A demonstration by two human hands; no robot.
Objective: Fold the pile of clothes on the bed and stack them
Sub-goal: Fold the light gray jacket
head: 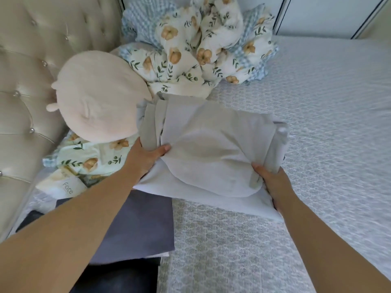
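A folded bundle of pale grey and white clothes (209, 144) sits on the bed in the middle of the view. My left hand (143, 159) grips its left edge, thumb on top and fingers tucked underneath. My right hand (268, 178) grips the right near corner, thumb on the cloth and fingers hidden below. Under my left forearm lies a folded grey-purple garment (146, 225) on top of a white layer and a dark one (127, 275), forming a stack at the near left.
A round cream plush cushion (99, 96) leans at the left by the tufted beige headboard (25, 60). A floral and blue-check duvet (201, 45) is heaped at the back. A tissue pack marked "Face" (65, 185) lies left. The patterned mattress cover (328, 123) spreads right.
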